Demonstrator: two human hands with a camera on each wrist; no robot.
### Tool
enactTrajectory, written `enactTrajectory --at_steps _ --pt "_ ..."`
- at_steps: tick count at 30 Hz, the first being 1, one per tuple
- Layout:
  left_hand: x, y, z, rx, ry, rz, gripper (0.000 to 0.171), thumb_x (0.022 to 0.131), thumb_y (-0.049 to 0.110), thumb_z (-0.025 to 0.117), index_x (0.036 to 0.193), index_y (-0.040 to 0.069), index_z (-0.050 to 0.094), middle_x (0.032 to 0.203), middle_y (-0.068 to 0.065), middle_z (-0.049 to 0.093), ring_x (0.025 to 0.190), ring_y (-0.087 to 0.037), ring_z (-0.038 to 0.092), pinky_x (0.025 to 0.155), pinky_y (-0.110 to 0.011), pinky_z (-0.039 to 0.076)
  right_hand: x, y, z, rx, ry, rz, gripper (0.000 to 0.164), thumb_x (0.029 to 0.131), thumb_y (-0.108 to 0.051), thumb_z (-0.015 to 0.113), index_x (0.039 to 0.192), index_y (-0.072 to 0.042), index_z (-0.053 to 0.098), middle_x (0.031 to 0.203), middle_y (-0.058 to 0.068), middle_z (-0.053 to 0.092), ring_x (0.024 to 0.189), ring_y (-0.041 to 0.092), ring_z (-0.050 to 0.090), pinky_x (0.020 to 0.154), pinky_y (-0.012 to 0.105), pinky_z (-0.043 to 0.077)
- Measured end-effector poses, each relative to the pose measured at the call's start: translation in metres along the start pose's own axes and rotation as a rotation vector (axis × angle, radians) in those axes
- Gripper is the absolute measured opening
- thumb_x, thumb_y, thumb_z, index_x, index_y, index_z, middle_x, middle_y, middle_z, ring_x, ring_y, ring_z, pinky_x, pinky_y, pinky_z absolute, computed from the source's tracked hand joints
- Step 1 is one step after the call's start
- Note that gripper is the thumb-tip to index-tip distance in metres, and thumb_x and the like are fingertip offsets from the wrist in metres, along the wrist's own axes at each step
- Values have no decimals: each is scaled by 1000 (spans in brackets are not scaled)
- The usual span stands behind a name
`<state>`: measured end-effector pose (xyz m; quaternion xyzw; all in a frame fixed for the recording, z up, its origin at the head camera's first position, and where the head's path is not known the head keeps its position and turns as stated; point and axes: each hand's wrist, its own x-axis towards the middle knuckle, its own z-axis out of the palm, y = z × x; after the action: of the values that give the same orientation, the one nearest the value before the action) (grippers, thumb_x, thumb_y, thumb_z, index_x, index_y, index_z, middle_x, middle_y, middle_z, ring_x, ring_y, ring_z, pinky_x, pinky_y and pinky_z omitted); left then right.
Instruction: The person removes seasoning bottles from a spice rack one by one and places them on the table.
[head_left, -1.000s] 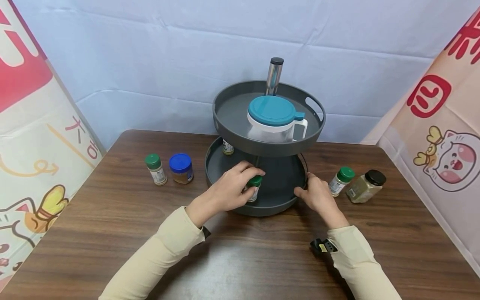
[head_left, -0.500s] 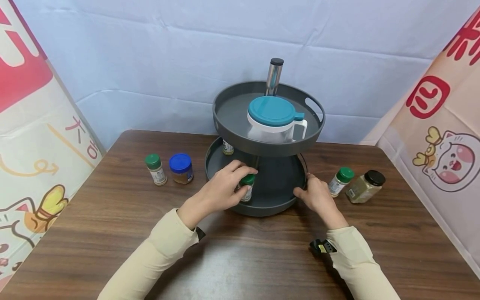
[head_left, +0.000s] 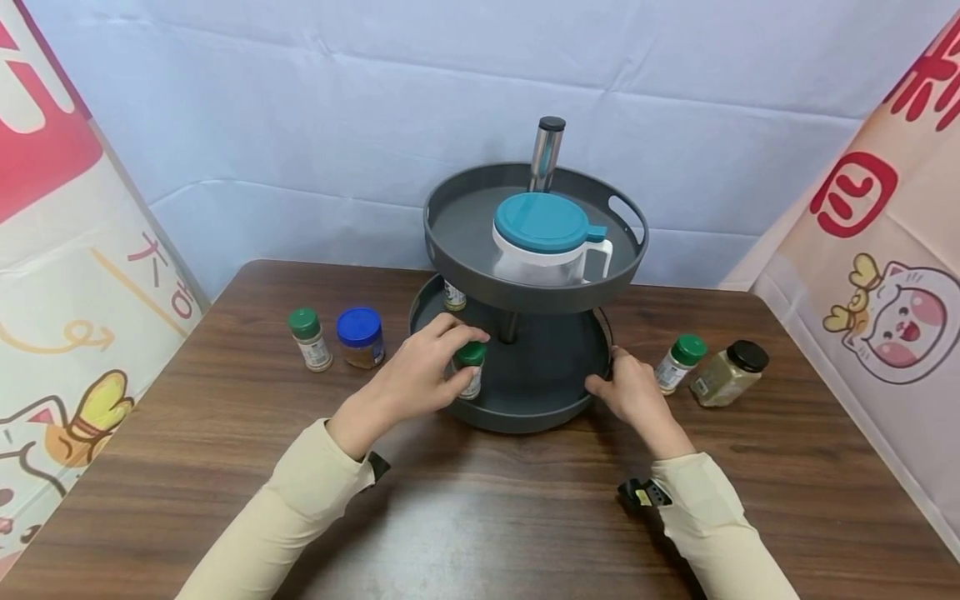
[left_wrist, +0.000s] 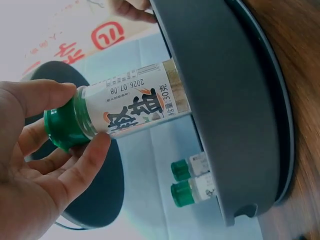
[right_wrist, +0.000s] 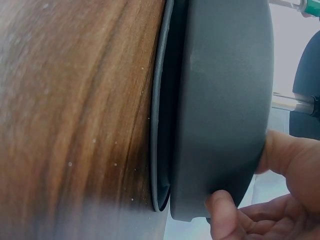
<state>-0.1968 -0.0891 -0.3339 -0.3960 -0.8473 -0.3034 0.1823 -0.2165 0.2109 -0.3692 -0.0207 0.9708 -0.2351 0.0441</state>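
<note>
My left hand (head_left: 423,367) pinches the green cap of a small spice bottle (left_wrist: 132,102), its thumb on one side and fingers on the other. The bottle stands upright at the front left of the lower tray (head_left: 547,367) of a grey two-tier turntable. Its base is hidden by the tray wall in the left wrist view. My right hand (head_left: 633,387) grips the right rim of that lower tray, thumb and fingers on either side of the wall (right_wrist: 225,110). Two green-capped bottles (left_wrist: 192,180) stand farther back in the lower tray.
On the upper tray (head_left: 468,225) sits a clear jar with a teal lid (head_left: 543,223). A green-capped bottle (head_left: 310,339) and a blue-lidded jar (head_left: 361,337) stand left on the table. To the right are another green-capped bottle (head_left: 679,364) and a black-lidded jar (head_left: 729,373).
My left hand has moved left along the front of the lower tray with the spice bottle. The right hand keeps its grip on the rim, and the turntable looks unmoved.
</note>
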Motion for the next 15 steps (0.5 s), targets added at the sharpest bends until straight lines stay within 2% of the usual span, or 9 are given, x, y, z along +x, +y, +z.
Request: enactTrajectory --at_steps 8,15 --pt "-7 -6 -8 9 32 6 34 79 10 67 112 6 58 100 -8 52 80 -11 47 64 -31 49 0 1 1 -9 10 -11 68 82 -19 54 131 19 28 118 40 46 76 32 53 67 45 47" --pt "-9 -10 -19 25 56 -27 36 78 10 68 112 6 58 100 -10 52 75 -12 51 59 -31 49 0 2 1 6 2 1 68 82 -20 54 133 17 26 107 37 54 62 26 51 60 39 43"
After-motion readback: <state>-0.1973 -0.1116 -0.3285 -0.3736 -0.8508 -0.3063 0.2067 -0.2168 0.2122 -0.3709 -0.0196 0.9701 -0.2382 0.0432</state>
